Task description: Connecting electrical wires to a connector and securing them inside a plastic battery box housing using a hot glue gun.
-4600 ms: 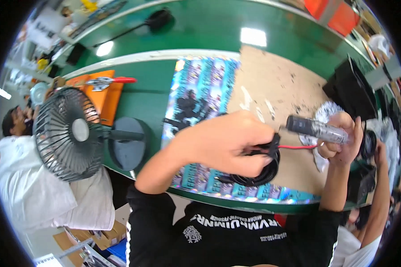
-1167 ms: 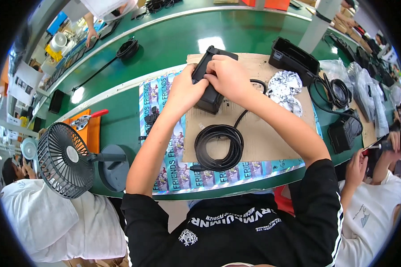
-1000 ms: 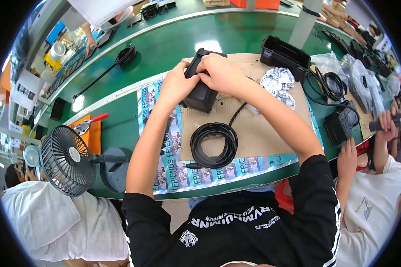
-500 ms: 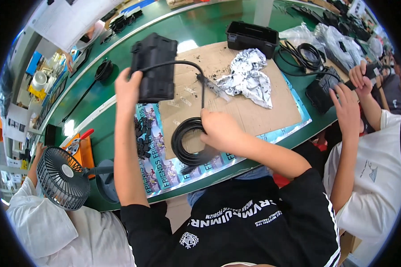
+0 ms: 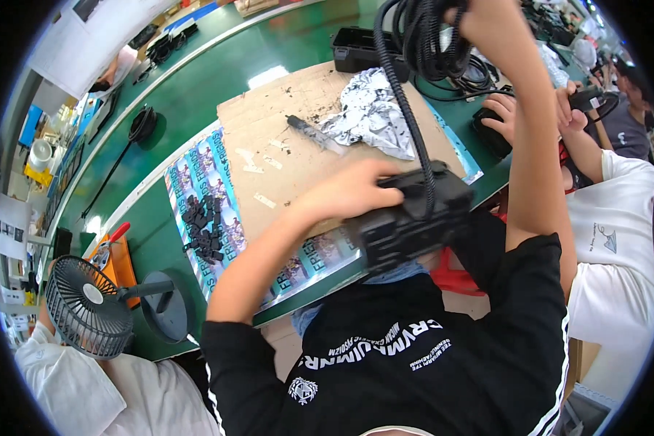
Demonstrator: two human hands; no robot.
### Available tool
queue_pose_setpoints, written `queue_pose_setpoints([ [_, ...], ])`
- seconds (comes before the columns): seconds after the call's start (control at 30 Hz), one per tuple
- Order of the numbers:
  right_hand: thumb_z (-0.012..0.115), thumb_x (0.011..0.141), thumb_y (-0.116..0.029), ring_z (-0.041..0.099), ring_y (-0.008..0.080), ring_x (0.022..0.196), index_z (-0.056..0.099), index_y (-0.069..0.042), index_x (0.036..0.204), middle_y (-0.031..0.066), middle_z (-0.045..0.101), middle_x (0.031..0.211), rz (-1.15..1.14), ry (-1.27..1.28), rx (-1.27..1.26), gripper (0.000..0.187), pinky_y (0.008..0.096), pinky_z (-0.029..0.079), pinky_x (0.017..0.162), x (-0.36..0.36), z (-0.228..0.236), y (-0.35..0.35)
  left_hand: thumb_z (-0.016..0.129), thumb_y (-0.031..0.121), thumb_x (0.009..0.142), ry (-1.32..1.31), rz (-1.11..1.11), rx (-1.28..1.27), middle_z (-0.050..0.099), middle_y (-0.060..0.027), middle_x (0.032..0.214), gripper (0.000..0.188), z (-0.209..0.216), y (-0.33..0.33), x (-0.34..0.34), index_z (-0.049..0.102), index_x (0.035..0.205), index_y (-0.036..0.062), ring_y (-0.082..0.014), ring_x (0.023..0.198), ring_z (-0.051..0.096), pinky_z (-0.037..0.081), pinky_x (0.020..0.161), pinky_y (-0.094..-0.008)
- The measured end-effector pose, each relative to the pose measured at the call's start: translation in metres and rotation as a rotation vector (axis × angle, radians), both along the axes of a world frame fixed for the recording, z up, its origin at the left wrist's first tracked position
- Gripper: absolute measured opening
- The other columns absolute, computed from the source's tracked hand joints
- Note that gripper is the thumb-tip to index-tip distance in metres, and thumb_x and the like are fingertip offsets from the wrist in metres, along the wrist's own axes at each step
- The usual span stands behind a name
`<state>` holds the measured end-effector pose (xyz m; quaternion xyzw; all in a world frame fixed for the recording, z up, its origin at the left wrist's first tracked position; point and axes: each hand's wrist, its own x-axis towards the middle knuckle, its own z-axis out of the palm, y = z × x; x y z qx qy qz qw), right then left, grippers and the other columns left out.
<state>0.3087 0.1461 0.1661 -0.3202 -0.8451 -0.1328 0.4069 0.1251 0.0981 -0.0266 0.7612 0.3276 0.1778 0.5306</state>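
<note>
Box, coil and connecting cable, as I view them remotely through the head camera. Black plastic box (image 5: 403,234): over the near edge of the green table (image 5: 182,94), before the black shirt (image 5: 370,349), tilted, its long axis slanting from lower left to upper right. Left hand (image 5: 363,190): gripping the box at its upper left side; I cannot see every fingertip. Coil of black cable (image 5: 430,51): beyond the box, near the top of the view. Right hand (image 5: 490,22): closed around the coil's right side, slightly blurred. The governing relation, as I judge it, is the span between them: a ribbed cable run (image 5: 407,109) descends from coil to box, crossing the box's upper face. The left hand is nearer the box; the right is well apart from it. Crumpled foil (image 5: 374,116) lies on the cardboard sheet (image 5: 261,109), left of the run.
</note>
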Motion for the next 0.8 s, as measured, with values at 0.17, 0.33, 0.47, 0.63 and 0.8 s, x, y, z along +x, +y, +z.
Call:
queue_pose_setpoints([
  [0.17, 0.052, 0.06, 0.012, 0.06, 0.0301, 0.087, 0.063, -0.001, 0.089, 0.0134, 0.063, 0.088, 0.119, -0.402, -0.353, 0.034, 0.0339, 0.047, 0.077, 0.035, -0.075, 0.1, 0.054, 0.021, 0.081, -0.246, -0.041, -0.393, 0.065, -0.0072, 0.091, 0.036, -0.009, 0.049, 0.07, 0.063, 0.106, -0.0039, -0.0125, 0.08, 0.059, 0.048, 0.073, -0.027],
  [0.33, 0.055, 0.062, 0.012, 0.063, 0.034, 0.089, 0.066, -0.006, 0.091, 0.0149, 0.065, 0.089, -0.255, -0.667, -0.639, 0.036, 0.0403, 0.05, 0.072, 0.029, -0.114, 0.111, 0.055, 0.021, 0.083, -0.178, 0.118, -0.315, 0.067, -0.007, 0.086, 0.032, -0.028, 0.085, 0.078, 0.065, 0.096, -0.0063, -0.0112, 0.076, 0.06, 0.048, 0.07, -0.0256],
  [0.47, 0.063, 0.065, 0.004, 0.056, 0.0357, 0.106, 0.061, -0.004, 0.106, 0.0214, 0.057, 0.114, -0.213, -0.973, -0.47, 0.041, 0.0387, 0.045, 0.091, 0.092, -0.166, 0.171, 0.059, 0.026, 0.081, -0.141, 0.221, -0.266, 0.067, -0.009, 0.084, 0.035, -0.052, 0.116, 0.112, 0.067, 0.091, -0.0058, -0.0158, 0.075, 0.062, 0.049, 0.068, -0.0294],
  [0.63, 0.049, 0.076, 0.005, 0.057, 0.0369, 0.099, 0.061, 0.001, 0.106, 0.0202, 0.061, 0.105, -0.351, -0.601, -0.492, 0.032, 0.0412, 0.045, 0.087, 0.03, -0.08, 0.096, 0.052, 0.036, 0.081, 0.06, 0.245, -0.029, 0.065, -0.0226, 0.095, 0.05, -0.042, 0.121, 0.1, 0.062, 0.094, -0.0106, -0.0313, 0.088, 0.062, 0.047, 0.076, -0.0389],
  [0.8, 0.049, 0.082, -0.005, 0.06, 0.0337, 0.087, 0.059, -0.003, 0.103, 0.0149, 0.062, 0.093, 0.058, -0.403, -0.095, 0.024, 0.0424, 0.048, 0.074, -0.083, -0.022, 0.038, 0.052, 0.025, 0.084, 0.094, 0.346, 0.349, 0.063, -0.0254, 0.087, 0.037, 0.029, 0.051, -0.013, 0.06, 0.101, -0.0062, -0.0396, 0.081, 0.061, 0.047, 0.073, -0.0431],
])
